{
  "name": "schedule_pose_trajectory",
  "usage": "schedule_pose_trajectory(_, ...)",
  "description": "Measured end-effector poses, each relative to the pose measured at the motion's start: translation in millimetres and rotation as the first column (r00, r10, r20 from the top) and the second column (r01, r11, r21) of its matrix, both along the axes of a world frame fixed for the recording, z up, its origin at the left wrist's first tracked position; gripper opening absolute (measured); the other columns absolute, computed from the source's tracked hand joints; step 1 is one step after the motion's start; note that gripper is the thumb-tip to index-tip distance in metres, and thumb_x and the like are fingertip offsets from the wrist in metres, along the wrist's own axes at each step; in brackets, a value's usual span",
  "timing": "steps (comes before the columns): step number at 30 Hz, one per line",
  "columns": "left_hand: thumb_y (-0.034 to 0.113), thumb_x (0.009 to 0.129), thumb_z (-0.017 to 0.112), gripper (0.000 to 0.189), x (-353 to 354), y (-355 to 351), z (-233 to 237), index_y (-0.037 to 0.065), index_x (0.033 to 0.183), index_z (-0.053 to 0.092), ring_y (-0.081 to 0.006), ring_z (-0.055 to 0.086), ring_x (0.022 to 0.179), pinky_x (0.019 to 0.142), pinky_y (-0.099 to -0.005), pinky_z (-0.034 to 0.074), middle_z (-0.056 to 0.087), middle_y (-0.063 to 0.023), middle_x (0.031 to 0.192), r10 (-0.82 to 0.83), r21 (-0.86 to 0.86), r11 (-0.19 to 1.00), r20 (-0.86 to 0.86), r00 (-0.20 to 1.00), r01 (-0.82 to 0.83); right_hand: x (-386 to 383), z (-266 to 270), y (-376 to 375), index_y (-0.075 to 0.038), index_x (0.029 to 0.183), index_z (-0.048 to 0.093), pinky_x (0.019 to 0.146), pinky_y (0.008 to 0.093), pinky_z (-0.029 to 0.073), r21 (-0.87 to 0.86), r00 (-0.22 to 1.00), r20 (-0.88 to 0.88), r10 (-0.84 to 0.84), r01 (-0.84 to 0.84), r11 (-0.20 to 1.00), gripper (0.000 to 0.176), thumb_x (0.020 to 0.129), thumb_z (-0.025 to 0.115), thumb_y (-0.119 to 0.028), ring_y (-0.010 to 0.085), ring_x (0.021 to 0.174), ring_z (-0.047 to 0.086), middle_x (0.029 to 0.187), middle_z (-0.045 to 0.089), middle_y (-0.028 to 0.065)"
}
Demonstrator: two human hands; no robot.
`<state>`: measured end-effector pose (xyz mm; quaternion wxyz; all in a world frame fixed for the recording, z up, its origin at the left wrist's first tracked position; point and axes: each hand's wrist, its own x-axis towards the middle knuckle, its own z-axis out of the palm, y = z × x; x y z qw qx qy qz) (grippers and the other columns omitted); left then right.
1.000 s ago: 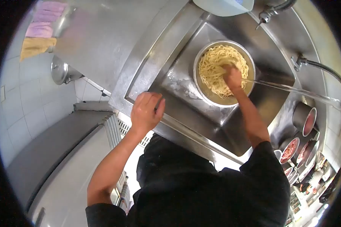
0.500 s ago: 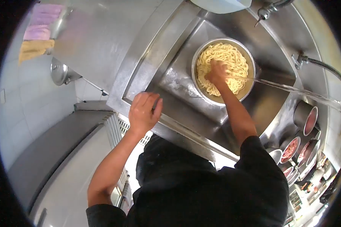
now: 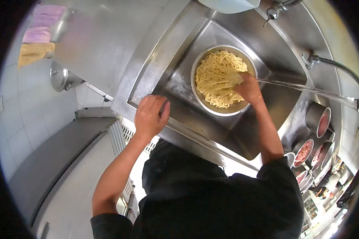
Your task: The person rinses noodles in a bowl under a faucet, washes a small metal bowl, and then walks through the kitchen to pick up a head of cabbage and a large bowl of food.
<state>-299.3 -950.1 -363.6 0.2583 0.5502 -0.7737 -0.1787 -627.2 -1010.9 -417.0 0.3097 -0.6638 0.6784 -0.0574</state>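
Observation:
A round metal bowl [image 3: 194,84] full of yellow noodles [image 3: 217,75] stands in the steel sink [image 3: 179,113]. My right hand [image 3: 249,88] is at the bowl's right side, its fingers closed on a bunch of noodles that stretches toward it. A stream of water [image 3: 307,88] runs from the right to beside this hand. My left hand [image 3: 149,115] rests on the sink's front left edge, palm down, fingers bent over the rim and thumb apart, with nothing visible in it.
A faucet [image 3: 273,12] and a second tap with a hose [image 3: 315,59] are on the back wall. Metal pots with red contents [image 3: 304,152] line the right. A white container [image 3: 229,4] is at the top; folded cloths [image 3: 40,34] hang at upper left.
My right hand has moved right across the bowl, pulling noodles with it. The bowl has shifted a little left and down in view. My left hand stays on the edge.

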Motion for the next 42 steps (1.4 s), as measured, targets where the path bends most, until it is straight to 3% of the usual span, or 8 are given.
schedule_pose_trajectory(7,0.005,0.068,0.065,0.016,0.9,-0.4,-3.7,0.003,0.082,0.057,-0.028,0.054,0.072,0.065,-0.0352,0.044,0.057,-0.0107,0.079,0.012,-0.02,1.0,-0.006,1.0,-0.012,-30.5,-32.9,-39.7,0.003,0.106,0.056,0.075,0.0287,0.048,0.105,0.989,0.092,-0.118,0.108,0.989,0.05,0.065,0.073,-0.02,0.019,0.089,0.06,0.095,0.062,0.0129)
schedule_pose_trajectory(10,0.006,0.067,0.065,0.017,0.3,-0.1,-2.5,0.004,0.083,0.057,-0.0273,0.054,0.072,0.064,-0.035,0.044,0.056,-0.0094,0.079,0.012,-0.026,1.0,0.004,1.0,-0.012,-60.9,-156.7,-26.2,0.004,0.1,0.058,0.066,0.0281,0.048,0.452,0.501,0.741,-0.448,0.121,0.884,0.041,0.069,0.07,-0.021,0.0152,0.08,0.06,0.087,0.063,0.0103)
schedule_pose_trajectory(13,0.005,0.067,0.065,0.017,-0.8,-1.1,-2.2,0.004,0.082,0.057,-0.0272,0.054,0.072,0.065,-0.0349,0.044,0.056,-0.0094,0.079,0.005,-0.023,1.0,0.005,1.0,-0.005,-59.8,-211.1,-18.2,0.002,0.094,0.061,0.061,0.0286,0.048,0.284,0.924,0.161,-0.346,0.292,0.913,0.031,0.071,0.067,-0.018,0.0144,0.076,0.06,0.086,0.063,0.0102)
schedule_pose_trajectory(23,0.004,0.069,0.064,0.013,-3.8,-3.0,4.3,0.002,0.08,0.057,-0.0296,0.055,0.072,0.064,-0.0356,0.044,0.057,-0.0125,0.079,-0.022,0.021,1.0,-0.011,1.0,0.023,38.8,-100.7,9.3,-0.005,0.108,0.057,0.081,0.0332,0.044,-0.095,0.997,0.042,0.06,-0.056,0.994,0.056,0.064,0.072,-0.036,0.0229,0.092,0.057,0.101,0.059,0.0142)
schedule_pose_trajectory(28,0.004,0.068,0.064,0.015,-1.3,-3.7,2.4,0.002,0.081,0.057,-0.0297,0.055,0.072,0.063,-0.0355,0.044,0.057,-0.0123,0.079,-0.007,0.03,1.0,0.013,1.0,0.007,-73.2,-220.8,-28.0,-0.021,0.116,0.053,0.085,0.0367,0.042,0.611,0.434,0.729,-0.529,-0.065,0.789,0.032,0.086,0.048,-0.017,0.0192,0.101,0.053,0.104,0.059,-0.0005)
schedule_pose_trajectory(31,0.003,0.068,0.065,0.016,-2.1,-2.1,0.3,0.002,0.082,0.057,-0.0296,0.054,0.072,0.063,-0.0355,0.043,0.057,-0.0119,0.079,-0.013,0.011,1.0,-0.021,1.0,0.014,-5.6,-130.1,-32.1,-0.01,0.118,0.05,0.081,0.0389,0.047,0.66,0.823,0.106,-0.557,0.361,0.659,0.033,0.085,0.045,-0.013,0.0231,0.095,0.057,0.103,0.059,0.0068)
schedule_pose_trajectory(40,0.006,0.068,0.064,0.014,-2.0,-1.6,2.4,0.002,0.08,0.058,-0.0281,0.055,0.075,0.067,-0.0357,0.045,0.057,-0.0118,0.079,-0.015,0.028,1.0,0.016,1.0,0.015,-8.4,-168.6,-11.9,0.003,0.105,0.055,0.074,0.0434,0.048,0.752,0.361,0.605,-0.71,0.034,0.658,0.04,0.075,0.058,-0.024,0.0243,0.087,0.059,0.097,0.06,0.0126)
schedule_pose_trajectory(42,0.006,0.068,0.064,0.014,-0.7,-2.8,-0.6,0.003,0.08,0.058,-0.028,0.055,0.075,0.067,-0.0359,0.045,0.057,-0.0116,0.079,-0.025,0.003,1.0,0.025,0.999,0.025,27.4,-111.3,-5.0,0.001,0.105,0.056,0.08,0.0436,0.045,0.187,0.941,0.298,-0.157,0.103,0.977,0.045,0.071,0.062,-0.026,0.0254,0.087,0.058,0.095,0.06,0.0178)
